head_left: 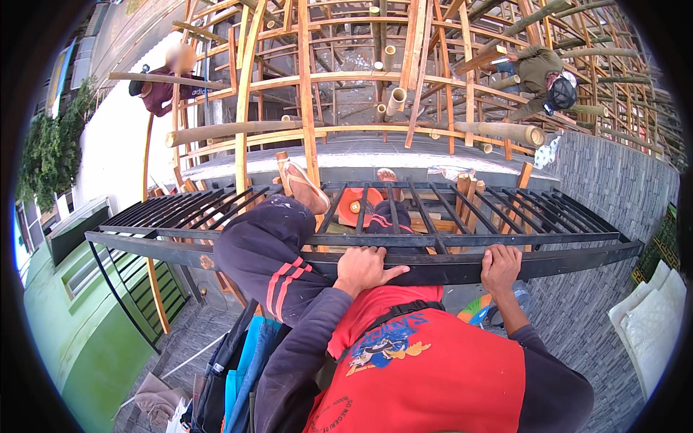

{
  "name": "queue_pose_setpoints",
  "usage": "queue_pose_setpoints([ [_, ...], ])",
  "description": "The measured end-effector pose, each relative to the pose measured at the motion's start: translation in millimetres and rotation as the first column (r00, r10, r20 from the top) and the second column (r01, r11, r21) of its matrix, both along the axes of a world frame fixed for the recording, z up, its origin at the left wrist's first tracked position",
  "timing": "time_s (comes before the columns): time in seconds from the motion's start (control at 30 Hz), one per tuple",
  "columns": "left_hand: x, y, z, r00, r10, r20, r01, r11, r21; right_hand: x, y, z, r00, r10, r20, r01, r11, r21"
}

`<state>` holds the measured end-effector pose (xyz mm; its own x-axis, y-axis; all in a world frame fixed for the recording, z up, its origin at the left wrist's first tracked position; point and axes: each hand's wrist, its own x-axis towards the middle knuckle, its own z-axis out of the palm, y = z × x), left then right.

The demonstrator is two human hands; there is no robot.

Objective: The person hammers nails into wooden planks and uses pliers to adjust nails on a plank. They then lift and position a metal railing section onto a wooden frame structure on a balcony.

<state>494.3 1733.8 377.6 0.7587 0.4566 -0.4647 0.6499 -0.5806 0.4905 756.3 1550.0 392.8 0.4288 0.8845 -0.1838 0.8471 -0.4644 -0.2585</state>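
A black metal railing (pixel 447 268) runs across in front of my body, bowed by the lens. My left hand (pixel 367 270) grips its top rail, fingers over the far side and thumb stretched along it. Further right, my right hand (pixel 500 268) is curled round the same rail. My left leg, in dark trousers with red stripes, is over the railing; its sandal (pixel 306 189) is near a wooden post (pixel 282 164) on the far side. Through the bars, my other foot (pixel 388 175) and an orange-red container (pixel 354 207) show.
Beyond the railing stands a frame of wooden beams (pixel 306 86) and bamboo poles (pixel 498 133). One person (pixel 170 83) is in it at far left, another (pixel 541 76) at far right. Behind me lie bags (pixel 249 361) and white sheets (pixel 653 325) on grey tiles.
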Motion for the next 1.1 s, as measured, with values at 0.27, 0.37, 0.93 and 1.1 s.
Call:
queue_pose_setpoints([
  [0.27, -6, -4, -5, 0.992, 0.032, 0.12, -0.045, 0.994, 0.102, -3, 7, 2, 0.999, -0.013, -0.045, 0.017, 0.996, 0.086],
  [0.37, -11, -5, -10, 0.992, 0.026, 0.12, -0.037, 0.995, 0.09, -5, 8, 0, 0.999, -0.023, -0.047, 0.027, 0.995, 0.098],
  [0.93, -12, -1, -11, 0.982, -0.078, 0.172, 0.059, 0.992, 0.113, -8, 6, 0, 0.994, -0.101, -0.03, 0.104, 0.984, 0.147],
  [1.1, -16, -1, -13, 0.982, -0.077, 0.171, 0.054, 0.989, 0.136, -6, 12, 2, 0.995, -0.103, -0.015, 0.104, 0.986, 0.13],
])
